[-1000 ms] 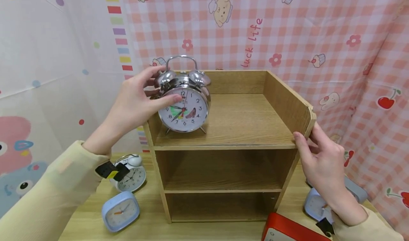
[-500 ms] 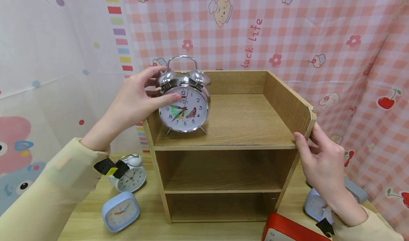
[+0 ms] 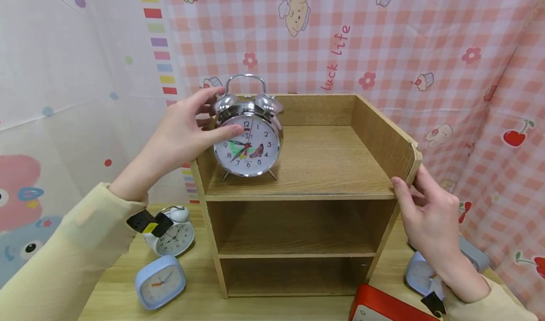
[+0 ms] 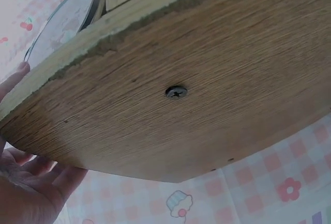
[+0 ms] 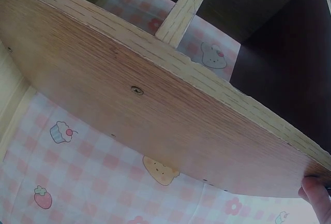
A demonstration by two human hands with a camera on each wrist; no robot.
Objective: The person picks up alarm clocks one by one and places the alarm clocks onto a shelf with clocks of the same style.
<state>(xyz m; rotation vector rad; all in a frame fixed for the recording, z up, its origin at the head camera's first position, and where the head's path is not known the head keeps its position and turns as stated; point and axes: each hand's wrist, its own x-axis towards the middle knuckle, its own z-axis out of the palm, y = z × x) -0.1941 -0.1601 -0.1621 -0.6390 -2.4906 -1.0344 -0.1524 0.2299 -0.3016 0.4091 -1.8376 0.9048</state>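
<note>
Pink checked cloth (image 3: pixel 323 51) backs a wooden shelf (image 3: pixel 315 165), gripped at its side by the right hand (image 3: pixel 430 212). Left hand (image 3: pixel 180 134) pinches the silver alarm clock (image 3: pixel 259 158), upright on the top tier; placement seems done, release not yet. White clock (image 3: pixel 176 239) and blue clock (image 3: pixel 162 282) sit outside.

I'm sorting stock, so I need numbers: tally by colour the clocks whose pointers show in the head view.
Silver clock: 1
White clock: 1
Blue clocks: 2
Total: 4
</note>
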